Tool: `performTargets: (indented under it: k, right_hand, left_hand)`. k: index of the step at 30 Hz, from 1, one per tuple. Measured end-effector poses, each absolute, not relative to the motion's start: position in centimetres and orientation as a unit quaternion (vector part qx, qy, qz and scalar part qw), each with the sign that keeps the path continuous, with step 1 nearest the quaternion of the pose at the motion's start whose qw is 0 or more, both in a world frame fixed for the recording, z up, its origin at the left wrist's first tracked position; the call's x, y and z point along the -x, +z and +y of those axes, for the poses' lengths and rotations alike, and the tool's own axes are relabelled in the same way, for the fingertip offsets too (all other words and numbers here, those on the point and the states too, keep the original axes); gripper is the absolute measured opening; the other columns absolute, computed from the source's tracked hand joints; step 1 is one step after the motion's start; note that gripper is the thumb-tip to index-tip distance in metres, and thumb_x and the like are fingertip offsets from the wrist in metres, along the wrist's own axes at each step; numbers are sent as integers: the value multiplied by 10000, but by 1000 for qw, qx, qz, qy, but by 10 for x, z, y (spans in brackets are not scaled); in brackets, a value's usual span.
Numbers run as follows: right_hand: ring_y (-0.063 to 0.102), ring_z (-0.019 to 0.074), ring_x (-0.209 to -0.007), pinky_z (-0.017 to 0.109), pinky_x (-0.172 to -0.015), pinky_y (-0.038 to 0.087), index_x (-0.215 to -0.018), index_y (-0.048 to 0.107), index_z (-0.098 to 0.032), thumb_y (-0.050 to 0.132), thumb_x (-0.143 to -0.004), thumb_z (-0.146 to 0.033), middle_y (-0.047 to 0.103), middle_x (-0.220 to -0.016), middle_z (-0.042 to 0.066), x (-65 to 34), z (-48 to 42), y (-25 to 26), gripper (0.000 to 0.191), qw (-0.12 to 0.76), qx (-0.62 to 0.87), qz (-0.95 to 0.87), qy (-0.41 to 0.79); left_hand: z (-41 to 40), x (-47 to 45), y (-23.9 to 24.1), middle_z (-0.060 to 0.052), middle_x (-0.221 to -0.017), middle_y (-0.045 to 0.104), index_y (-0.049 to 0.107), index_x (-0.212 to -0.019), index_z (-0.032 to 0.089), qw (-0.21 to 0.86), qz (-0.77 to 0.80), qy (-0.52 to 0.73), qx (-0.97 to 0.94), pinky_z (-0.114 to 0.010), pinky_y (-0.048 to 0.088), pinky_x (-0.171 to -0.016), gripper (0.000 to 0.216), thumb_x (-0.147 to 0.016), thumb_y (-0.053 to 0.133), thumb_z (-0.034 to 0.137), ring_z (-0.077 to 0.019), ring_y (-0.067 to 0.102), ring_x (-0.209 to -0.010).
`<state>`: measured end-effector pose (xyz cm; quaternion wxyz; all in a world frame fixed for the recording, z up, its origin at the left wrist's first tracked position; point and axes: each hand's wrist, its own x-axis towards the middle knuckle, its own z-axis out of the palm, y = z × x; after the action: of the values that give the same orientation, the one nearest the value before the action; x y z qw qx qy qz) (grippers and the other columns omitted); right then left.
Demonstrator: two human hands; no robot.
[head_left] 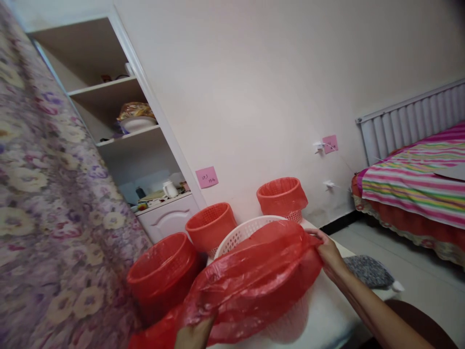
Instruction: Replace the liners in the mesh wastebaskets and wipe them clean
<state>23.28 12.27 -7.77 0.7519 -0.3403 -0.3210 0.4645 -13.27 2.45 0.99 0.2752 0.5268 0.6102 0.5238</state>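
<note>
A translucent red plastic bag (254,281) is stretched wide between my two hands. My right hand (326,248) pinches its edge on the right side. My left hand (196,327) grips the lower left part, and the film partly covers its fingers. Behind the bag, a white perforated plastic basket (236,238) shows its rim; another pale perforated surface is faintly visible below the bag. Red bags line three more baskets: the near left basket (163,264), the middle basket (210,223) and the far basket (281,194) by the wall.
The baskets stand on a white tabletop (329,300), with a grey fuzzy item (368,271) at its right. A floral curtain (61,218) hangs at left beside a shelf unit (127,133). On the right is a bed (417,179) with striped bedding; plugs with cords (318,146) are on the wall.
</note>
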Motion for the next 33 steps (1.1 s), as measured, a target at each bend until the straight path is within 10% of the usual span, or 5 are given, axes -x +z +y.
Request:
performTargets:
  k: [8,18,27,33]
  right_hand:
    - [712,235,-892,342,-841,544,-974,721,-203,650,-656,-230,782,-987,33,-225,149,-70,326,720,311,-380,491]
    - [712,215,-818,313,-733,546,-1182,663,-233,614,-604,-137,745,-1155,51,-236,154,-53,589,715,299,-392,496]
    - [693,178,-712,282,-728,544,-789,732,-204,698,-654,-212,767,-772,7,-237,172,-43,139,726,245,-325,554]
    - [702,166,-690,265,-708,562,-806,737,-201,671,-584,-102,782,-781,19,-232,187,-42,252,704,236,-289,604]
  left_hand:
    - [62,138,4,-69,-1099,755,716,-981,232,395,542,575,-469,-509,460,-1049,380,-656,803,407,-308,640,-1170]
    - [71,119,11,-126,-1152,748,510,-1410,244,544,422,532,-493,-519,526,-961,874,-627,854,425,-359,703,-1056]
    - [98,123,13,-125,-1298,678,597,-1328,235,598,354,536,-479,-457,467,-1067,593,-781,763,393,-320,633,-1199]
    - [115,133,8,-103,-1138,757,733,-1102,182,638,343,533,-438,-404,461,-1082,390,-736,820,285,-281,672,-1141]
